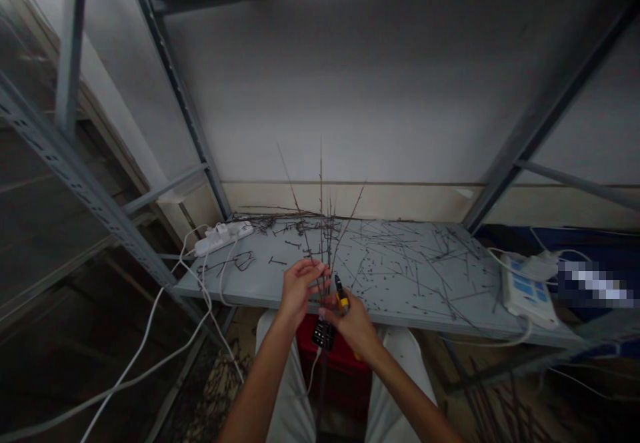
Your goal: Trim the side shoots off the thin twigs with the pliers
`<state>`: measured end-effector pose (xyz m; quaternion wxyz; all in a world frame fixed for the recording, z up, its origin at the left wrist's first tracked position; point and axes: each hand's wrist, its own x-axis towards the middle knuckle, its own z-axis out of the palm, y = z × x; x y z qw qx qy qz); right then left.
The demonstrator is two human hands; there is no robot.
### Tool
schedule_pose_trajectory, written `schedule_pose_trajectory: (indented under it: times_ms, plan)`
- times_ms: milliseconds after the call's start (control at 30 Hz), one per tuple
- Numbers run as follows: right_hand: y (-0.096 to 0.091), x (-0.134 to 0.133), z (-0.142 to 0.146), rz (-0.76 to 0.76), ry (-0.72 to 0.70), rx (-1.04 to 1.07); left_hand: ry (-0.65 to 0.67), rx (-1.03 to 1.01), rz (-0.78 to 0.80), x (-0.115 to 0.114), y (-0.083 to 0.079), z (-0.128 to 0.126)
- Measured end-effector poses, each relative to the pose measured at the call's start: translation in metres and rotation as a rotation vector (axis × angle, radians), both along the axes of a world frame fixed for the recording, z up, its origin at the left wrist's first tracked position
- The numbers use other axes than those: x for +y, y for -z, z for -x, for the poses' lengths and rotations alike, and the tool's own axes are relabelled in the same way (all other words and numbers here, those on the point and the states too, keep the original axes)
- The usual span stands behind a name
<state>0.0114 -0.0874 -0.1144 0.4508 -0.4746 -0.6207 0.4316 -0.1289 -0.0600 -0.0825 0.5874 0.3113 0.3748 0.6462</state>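
Observation:
A bundle of thin dark twigs [321,229] stands upright in front of me, its tips fanning out above the grey shelf [400,289]. My left hand [299,287] is closed round the twig stems near their base. My right hand [350,323] grips a small yellow-and-black cutter [341,293] whose tip rests against the same stems. A black phone [323,333] with a white cable lies on my lap just under the hands.
Many loose twig pieces [420,256] litter the shelf. A white power strip [223,236] with trailing cables lies at the shelf's left end, another power strip [527,293] at the right. Metal rack posts [185,109] frame both sides. A red box [345,363] sits between my knees.

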Motion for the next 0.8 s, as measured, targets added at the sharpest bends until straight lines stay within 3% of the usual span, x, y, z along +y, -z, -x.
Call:
schedule_pose_trajectory:
  times_ms: [200, 367, 633, 800]
  plan:
    - [0.006, 0.001, 0.004, 0.005, 0.074, 0.059, 0.019, 0.027, -0.005, -0.002, -0.001, 0.006]
    - [-0.002, 0.011, 0.000, -0.034, 0.090, 0.065, 0.068, 0.071, -0.017, -0.001, -0.004, 0.010]
    - [-0.016, 0.029, -0.003, -0.075, 0.135, 0.152, 0.094, 0.146, -0.016, 0.002, 0.012, 0.006]
    - [-0.023, 0.037, -0.005, -0.097, 0.142, 0.118, 0.077, 0.169, -0.035, -0.003, 0.011, 0.003]
